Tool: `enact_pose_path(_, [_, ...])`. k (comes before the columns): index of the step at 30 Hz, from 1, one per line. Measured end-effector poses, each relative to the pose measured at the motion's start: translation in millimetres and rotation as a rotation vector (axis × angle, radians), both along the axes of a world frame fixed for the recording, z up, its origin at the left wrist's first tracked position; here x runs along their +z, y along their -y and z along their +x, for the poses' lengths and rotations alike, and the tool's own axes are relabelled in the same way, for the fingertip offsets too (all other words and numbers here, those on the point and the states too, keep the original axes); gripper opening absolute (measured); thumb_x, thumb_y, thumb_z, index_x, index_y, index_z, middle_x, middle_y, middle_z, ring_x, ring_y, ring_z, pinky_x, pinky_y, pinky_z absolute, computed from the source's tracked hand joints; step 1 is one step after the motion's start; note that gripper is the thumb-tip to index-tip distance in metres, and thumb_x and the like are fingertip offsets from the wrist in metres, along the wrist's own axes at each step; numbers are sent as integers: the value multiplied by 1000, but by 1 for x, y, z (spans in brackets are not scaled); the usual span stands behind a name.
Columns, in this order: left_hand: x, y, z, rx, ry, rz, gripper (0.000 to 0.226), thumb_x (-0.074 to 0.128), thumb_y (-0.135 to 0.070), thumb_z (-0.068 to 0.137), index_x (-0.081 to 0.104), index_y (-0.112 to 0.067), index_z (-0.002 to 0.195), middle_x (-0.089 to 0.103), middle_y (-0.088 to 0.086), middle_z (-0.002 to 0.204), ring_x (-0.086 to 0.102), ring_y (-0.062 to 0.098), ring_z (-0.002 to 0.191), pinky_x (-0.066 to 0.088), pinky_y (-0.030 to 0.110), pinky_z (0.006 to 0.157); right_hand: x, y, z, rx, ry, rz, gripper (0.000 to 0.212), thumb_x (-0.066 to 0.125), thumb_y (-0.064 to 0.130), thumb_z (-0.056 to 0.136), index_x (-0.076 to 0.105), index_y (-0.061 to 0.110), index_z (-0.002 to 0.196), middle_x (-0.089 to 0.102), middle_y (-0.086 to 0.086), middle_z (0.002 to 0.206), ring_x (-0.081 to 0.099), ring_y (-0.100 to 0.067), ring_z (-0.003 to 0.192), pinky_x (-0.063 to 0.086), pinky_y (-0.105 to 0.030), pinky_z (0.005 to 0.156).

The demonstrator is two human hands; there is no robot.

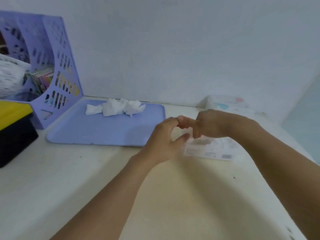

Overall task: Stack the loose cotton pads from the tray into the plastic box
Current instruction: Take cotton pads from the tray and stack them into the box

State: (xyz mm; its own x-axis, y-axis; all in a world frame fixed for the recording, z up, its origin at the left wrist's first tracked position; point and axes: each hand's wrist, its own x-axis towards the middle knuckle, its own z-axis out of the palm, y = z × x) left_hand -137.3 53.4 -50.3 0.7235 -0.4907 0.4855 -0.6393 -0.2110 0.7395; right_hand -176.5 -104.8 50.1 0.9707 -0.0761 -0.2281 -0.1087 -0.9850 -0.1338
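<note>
A pile of loose white cotton pads (115,107) lies at the far side of the lilac tray (97,134). To the right of the tray a clear plastic box (208,149) with a printed label and barcode sits on the table, blurred. My left hand (164,141) curves its fingers and thumb around the box's left end. My right hand (213,125) reaches over the box from the right, its fingers curled down onto the top and its fingertips meeting those of my left hand. Neither hand holds a pad.
A lilac perforated file rack (57,70) with books stands at the back left. A yellow and black case (13,129) sits at the left edge. Another clear packet (228,103) with pink and blue marks lies by the wall at the back right.
</note>
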Motion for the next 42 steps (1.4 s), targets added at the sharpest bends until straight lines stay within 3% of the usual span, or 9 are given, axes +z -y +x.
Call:
enact_pose_path(3, [22,-55,43,294,-1,-188,8,71,-20,92,67,-25,96,71,-12,97,66,6,98,52,25,87,31,-36,33,36,304,219,67,39,65,98,78,15,76,76,2,75,68,-14,78,52,-34,79])
enact_pose_path(6, [26,-125,103,637,-39,-26,31,69,-24,93,62,-17,123,64,3,126,59,22,118,47,30,93,10,-81,82,-25,294,670,39,58,44,97,72,9,105,72,-7,90,67,-21,78,60,-38,72])
enact_pose_path(12, [7,-179,185,625,-321,367,73,50,-60,98,18,-36,159,6,2,170,9,27,156,18,48,123,-55,-118,161,-312,72,905,66,55,57,93,35,32,151,41,0,145,50,-29,114,58,-51,87])
enact_pose_path(17, [-16,-165,217,551,-438,383,85,28,-78,79,29,-41,155,26,-3,166,23,23,153,18,47,124,-63,-134,207,-209,96,804,71,54,71,87,42,37,147,45,5,143,53,-23,114,59,-39,78])
enact_pose_path(23, [-11,-136,185,386,-512,327,49,34,-51,90,53,-48,135,55,2,144,53,25,127,43,37,107,-65,-142,211,24,66,497,43,48,55,99,68,16,94,67,-2,98,60,-24,96,46,-29,72])
enact_pose_path(29, [-19,-109,121,206,-452,400,35,36,-41,106,57,-31,133,61,8,131,57,28,117,45,44,104,-46,-103,124,76,-102,340,37,53,35,102,58,19,135,59,-2,131,57,-21,113,43,-31,91])
enact_pose_path(33, [-21,-97,100,271,-316,548,54,26,-56,100,39,-38,149,43,-5,155,33,30,144,28,50,118,-49,-79,88,-46,-17,515,60,79,18,82,55,29,136,57,2,122,61,-20,104,52,-32,89])
enact_pose_path(37, [-9,-80,81,417,-285,649,55,28,-51,105,17,-40,158,10,-8,168,-2,30,155,4,55,123,-61,-63,71,-105,182,518,48,87,13,71,69,20,115,61,0,107,57,-7,75,45,-13,53])
enact_pose_path(42, [-12,-68,63,553,-230,599,58,32,-48,105,16,-32,159,11,-1,168,-2,31,155,6,57,122,-68,-57,58,-65,414,505,37,82,10,74,73,17,110,69,-4,105,59,-13,79,40,-3,51])
